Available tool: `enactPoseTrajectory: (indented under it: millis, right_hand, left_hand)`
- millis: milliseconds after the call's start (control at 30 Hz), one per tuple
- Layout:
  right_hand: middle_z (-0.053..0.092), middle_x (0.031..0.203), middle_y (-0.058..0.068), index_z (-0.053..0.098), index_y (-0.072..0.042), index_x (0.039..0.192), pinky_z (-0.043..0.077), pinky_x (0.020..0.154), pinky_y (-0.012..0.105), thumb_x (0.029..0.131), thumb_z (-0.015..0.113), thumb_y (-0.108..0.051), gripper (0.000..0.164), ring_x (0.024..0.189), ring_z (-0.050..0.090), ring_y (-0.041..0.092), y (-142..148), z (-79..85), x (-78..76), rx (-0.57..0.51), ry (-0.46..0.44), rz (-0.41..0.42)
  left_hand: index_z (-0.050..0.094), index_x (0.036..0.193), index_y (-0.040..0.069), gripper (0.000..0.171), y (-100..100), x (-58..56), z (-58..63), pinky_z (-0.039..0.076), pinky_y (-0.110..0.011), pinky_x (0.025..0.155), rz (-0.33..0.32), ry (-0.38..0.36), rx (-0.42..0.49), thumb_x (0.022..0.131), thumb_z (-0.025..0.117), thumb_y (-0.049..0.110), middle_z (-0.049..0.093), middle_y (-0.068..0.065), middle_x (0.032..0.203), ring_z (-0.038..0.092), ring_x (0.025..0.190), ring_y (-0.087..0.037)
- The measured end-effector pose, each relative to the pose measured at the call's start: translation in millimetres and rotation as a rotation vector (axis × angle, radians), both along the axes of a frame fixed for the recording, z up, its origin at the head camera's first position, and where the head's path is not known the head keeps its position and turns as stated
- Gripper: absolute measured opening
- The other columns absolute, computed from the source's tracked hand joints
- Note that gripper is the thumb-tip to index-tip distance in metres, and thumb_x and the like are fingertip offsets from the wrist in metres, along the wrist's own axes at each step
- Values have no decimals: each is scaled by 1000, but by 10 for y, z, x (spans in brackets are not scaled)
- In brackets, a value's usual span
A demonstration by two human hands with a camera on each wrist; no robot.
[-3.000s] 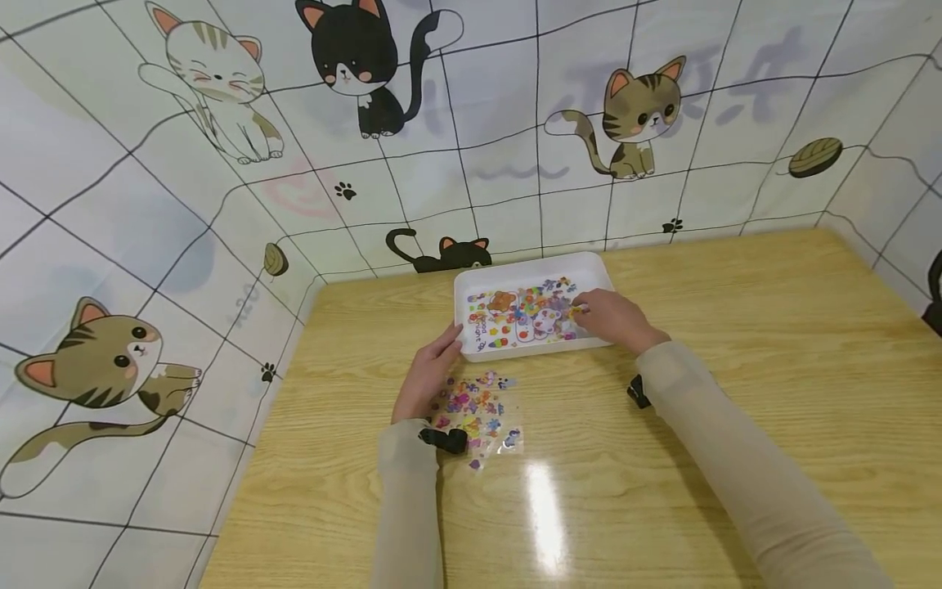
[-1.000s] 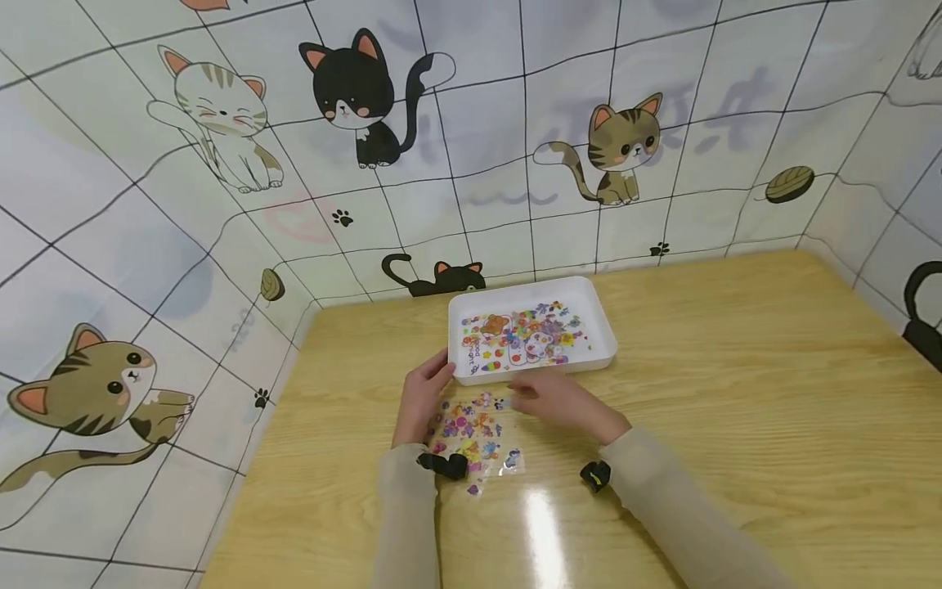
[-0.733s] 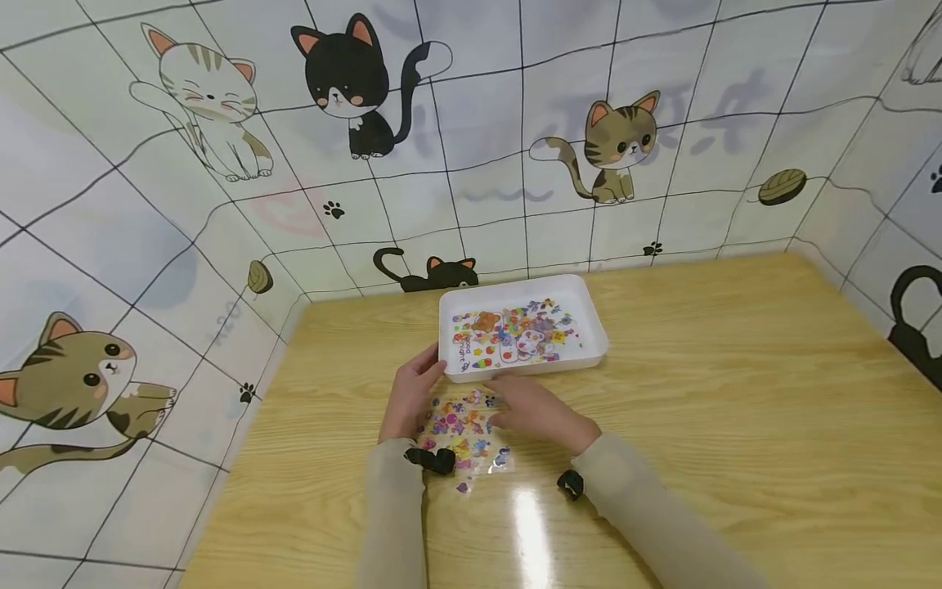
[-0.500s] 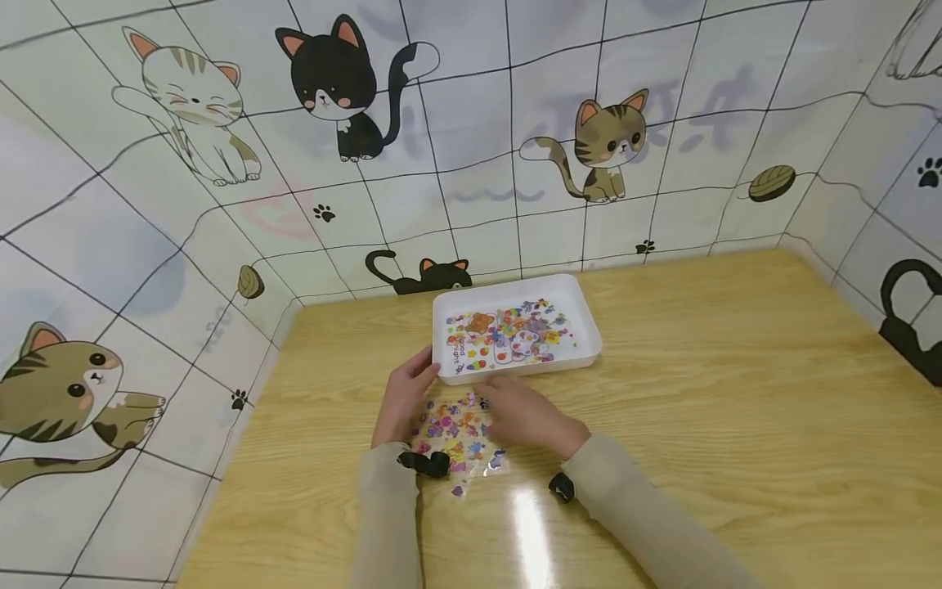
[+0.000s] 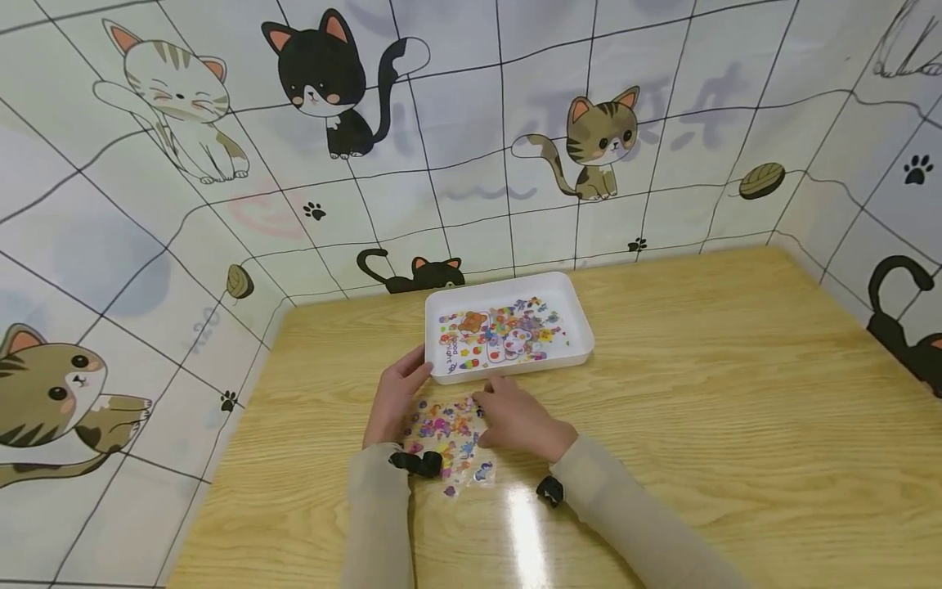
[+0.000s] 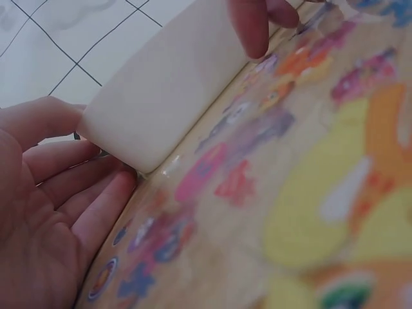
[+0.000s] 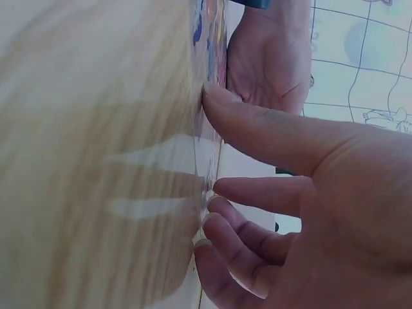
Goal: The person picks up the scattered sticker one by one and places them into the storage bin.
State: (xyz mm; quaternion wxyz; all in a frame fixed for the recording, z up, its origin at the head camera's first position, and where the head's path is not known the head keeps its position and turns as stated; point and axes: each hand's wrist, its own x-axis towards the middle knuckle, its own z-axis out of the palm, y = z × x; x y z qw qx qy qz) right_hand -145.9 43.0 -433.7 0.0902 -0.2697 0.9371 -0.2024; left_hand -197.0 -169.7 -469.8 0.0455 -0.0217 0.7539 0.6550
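A white tray (image 5: 577, 323) stands near the back wall, with colourful cartoon stickers (image 5: 508, 331) lying inside. My left hand (image 5: 397, 398) holds its front left corner; in the left wrist view the thumb lies against the tray wall (image 6: 158, 84) and the fingers sit at the corner's lower edge. In front of the tray, a clear sticker sheet (image 5: 446, 429) lies flat on the table. My right hand (image 5: 521, 419) touches this sheet's right side. The right wrist view has thumb and fingers (image 7: 248, 193) spread apart, tips down at the sheet's edge, with nothing visibly pinched.
A light wooden table (image 5: 684, 393) carries everything. Behind and to the left rises a sheet wall (image 5: 471, 123) with printed cats and grid lines. Black wrist straps (image 5: 418, 465) sit at both sleeves.
My right hand was over the tray's right part, came back to the table, and moved left onto the sticker sheet. A yellow sticker is now visible inside the tray. The left hand kept the tray corner.
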Motion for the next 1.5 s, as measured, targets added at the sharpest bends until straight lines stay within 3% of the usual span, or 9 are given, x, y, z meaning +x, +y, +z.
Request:
enactPoseTrajectory:
  millis: [200,400,567,800,1100,1500]
  right_hand:
    - [44,105,6,58,-7,111,42,76,32,65,79,-29,55,95,40,21,13,-38,-18,-17,-25,-38]
    - [40,102,3,55,-8,105,42,76,30,67,77,-27,48,92,37,18,40,-59,-37,-72,-63,-45]
    - [40,97,1,51,-9,98,43,74,28,69,76,-24,41,90,37,17,76,-61,-76,-120,-34,-31]
    - [48,77,-4,54,-14,81,40,60,27,77,67,-18,14,72,44,14,85,-48,-150,-165,-67,-55]
    - [54,76,-8,62,-18,89,42,60,27,84,61,-24,9,66,49,9,178,-32,-218,-213,-139,-57]
    - [58,67,3,63,-14,92,42,48,28,91,50,-23,16,53,49,13,310,2,-322,-343,-257,-26]
  left_hand:
    - [47,131,17,44,50,82,146,27,-36,102,-3,-32,-11,89,55,27,48,1,129,40,119,-12]
    - [49,129,24,43,13,25,-8,27,-37,102,20,-19,-15,88,56,31,50,5,126,41,118,-10]
    - [50,128,25,42,22,-4,-16,28,-39,101,23,1,-29,88,56,32,51,6,125,42,118,-11]
    - [49,129,25,42,2,-29,-16,28,-38,101,18,5,-43,88,55,32,51,6,125,41,118,-10]
    - [49,129,27,43,-3,-29,-26,27,-38,102,24,-12,-64,87,56,34,51,8,124,41,118,-10]
    - [48,130,26,44,-3,-44,-21,26,-37,103,21,-27,-35,87,56,34,50,8,126,40,119,-10]
